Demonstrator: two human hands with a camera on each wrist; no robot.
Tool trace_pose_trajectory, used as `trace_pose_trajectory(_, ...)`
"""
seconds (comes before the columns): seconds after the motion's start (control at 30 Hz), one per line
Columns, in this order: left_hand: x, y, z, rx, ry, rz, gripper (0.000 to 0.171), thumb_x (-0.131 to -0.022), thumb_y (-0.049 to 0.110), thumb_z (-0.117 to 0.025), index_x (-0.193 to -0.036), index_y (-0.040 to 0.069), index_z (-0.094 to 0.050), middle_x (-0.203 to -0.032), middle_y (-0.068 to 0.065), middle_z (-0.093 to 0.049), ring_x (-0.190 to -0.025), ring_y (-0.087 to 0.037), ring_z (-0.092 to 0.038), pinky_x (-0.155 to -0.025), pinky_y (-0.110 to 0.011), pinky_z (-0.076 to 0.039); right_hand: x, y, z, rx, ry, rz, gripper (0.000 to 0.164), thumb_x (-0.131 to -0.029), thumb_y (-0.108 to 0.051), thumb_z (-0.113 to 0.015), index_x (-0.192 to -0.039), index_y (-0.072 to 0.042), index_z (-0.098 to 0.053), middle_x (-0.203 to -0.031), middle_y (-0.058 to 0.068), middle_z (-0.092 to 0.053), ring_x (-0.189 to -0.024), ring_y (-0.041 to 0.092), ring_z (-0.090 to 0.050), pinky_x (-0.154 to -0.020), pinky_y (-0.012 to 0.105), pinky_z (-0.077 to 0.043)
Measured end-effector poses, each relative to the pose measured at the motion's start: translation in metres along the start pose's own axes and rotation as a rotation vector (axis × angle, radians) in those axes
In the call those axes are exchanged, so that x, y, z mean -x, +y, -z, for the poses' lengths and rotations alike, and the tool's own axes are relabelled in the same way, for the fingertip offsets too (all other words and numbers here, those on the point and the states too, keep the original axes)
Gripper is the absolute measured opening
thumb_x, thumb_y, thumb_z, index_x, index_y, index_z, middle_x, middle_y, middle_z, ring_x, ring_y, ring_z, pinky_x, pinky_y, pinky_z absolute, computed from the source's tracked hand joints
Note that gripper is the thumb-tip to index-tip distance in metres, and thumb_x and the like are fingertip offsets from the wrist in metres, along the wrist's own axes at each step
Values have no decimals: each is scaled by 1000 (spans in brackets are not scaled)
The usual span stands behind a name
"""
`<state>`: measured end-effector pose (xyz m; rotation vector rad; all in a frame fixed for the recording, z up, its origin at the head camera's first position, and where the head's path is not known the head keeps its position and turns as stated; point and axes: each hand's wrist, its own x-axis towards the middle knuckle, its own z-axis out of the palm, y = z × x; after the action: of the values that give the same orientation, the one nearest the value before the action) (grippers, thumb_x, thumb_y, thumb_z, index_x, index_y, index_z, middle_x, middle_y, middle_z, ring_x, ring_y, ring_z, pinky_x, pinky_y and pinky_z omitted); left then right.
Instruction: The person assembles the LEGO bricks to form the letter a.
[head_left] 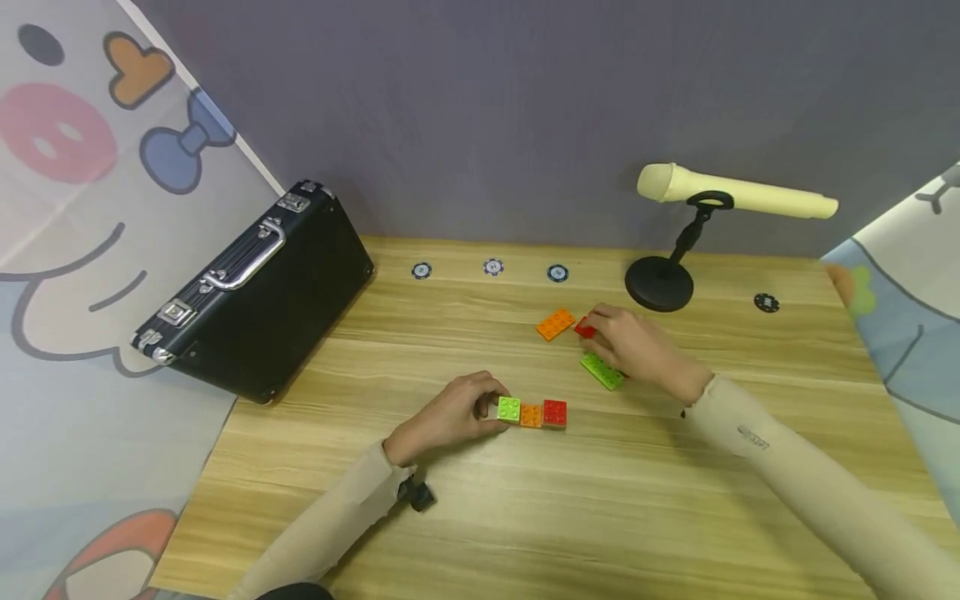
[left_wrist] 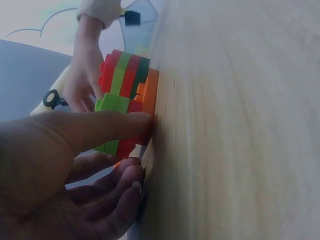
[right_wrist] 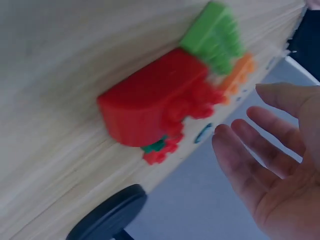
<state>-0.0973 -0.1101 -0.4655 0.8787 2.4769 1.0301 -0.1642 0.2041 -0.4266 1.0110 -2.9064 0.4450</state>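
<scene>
My left hand [head_left: 453, 417] pinches the near end of a toy-brick build, thumb on one side and fingers on the other. That end is a green-topped stack [head_left: 509, 409] with red beneath it. A low orange brick [head_left: 531, 415] joins it to a red-topped stack [head_left: 555, 414], whose red, light green and dark green layers show in the left wrist view. My right hand [head_left: 633, 346] hovers over loose bricks, fingers spread and slightly bent, holding nothing in the right wrist view. Nearby lie a red brick [head_left: 583, 327], a green brick [head_left: 602, 372] and an orange brick [head_left: 556, 324].
A black case [head_left: 277, 292] stands at the table's left. A cream microphone on a black stand [head_left: 660, 283] is at the back right. Several poker chips, including a black one [head_left: 767, 302], lie along the back of the wooden table [head_left: 600, 517], by a grey wall.
</scene>
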Motion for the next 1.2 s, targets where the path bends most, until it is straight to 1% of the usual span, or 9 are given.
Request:
trace_pose_trajectory(0.13, 0, -1, -1, -6, -8, 3, 32, -82, 20, -81, -110, 12, -67, -92, 2, -63, -75, -9, -57, -65, -18, -50, -8, 11, -5, -10, -44, -48, 27, -91, -22, -71, -113, -6, -69, -108, 10, -66, -79, 18, -67, -67, 34, -58)
trace_pose_trajectory(0.27, -1, -2, -4, -14, -11, 0, 32, -82, 21, -81, -110, 12, -67, -92, 3, -62, -76, -8, -57, -66, -18, -51, -12, 15, -9, 9, -89, -76, 29, -90, -22, -72, -113, -6, -68, -109, 11, -65, -85, 23, -68, -72, 38, -58)
trace_pose_trajectory(0.33, -1, -2, -4, -17, -10, -2, 32, -82, 21, -81, -110, 12, -67, -92, 3, -62, -76, -8, -57, -66, -18, -51, -13, 15, -10, 21, -109, -90, 29, -90, -22, -72, -113, -6, -68, -110, 11, -65, -87, 24, -69, -73, 39, -58)
trace_pose_trajectory(0.47, -2, -2, -3, -20, -8, -2, 33, -82, 20, -80, -111, 12, -67, -92, 3, -62, -75, -8, -57, -66, -19, -51, -14, 14, -11, 22, -120, -100, 27, -89, -20, -73, -112, -7, -69, -109, 10, -65, -87, 25, -68, -71, 39, -58)
trace_pose_trajectory(0.67, -1, -2, -2, -16, -2, -3, 32, -82, 20, -81, -110, 12, -68, -91, 3, -62, -75, -9, -57, -66, -19, -51, -14, 14, -11, 29, -108, -79, 27, -87, -20, -75, -111, -8, -69, -109, 9, -65, -82, 22, -67, -65, 36, -57)
trace_pose_trajectory(0.93, 0, -2, -3, -10, -5, 2, 33, -82, 20, -81, -111, 11, -67, -92, 2, -63, -76, -10, -58, -66, -19, -51, -12, 14, -14, 40, -82, -41, 25, -88, -19, -73, -111, -8, -70, -107, 9, -65, -81, 22, -67, -65, 36, -57)
trace_pose_trajectory(1.07, 1, -2, -3, -11, -2, 6, 33, -82, 19, -81, -111, 12, -67, -92, 2, -63, -76, -10, -58, -65, -19, -51, -9, 11, -12, 61, -39, 1, 19, -89, -17, -72, -107, -9, -71, -105, 7, -65, -84, 22, -68, -67, 36, -58)
trace_pose_trajectory(1.2, 2, -2, -2, -10, 2, 8, 32, -82, 19, -81, -110, 12, -67, -92, 3, -62, -76, -11, -58, -65, -19, -50, -5, 0, -9, 125, 19, 64, 16, -88, -19, -73, -102, -10, -71, -103, 7, -66, -84, 22, -67, -64, 36, -58)
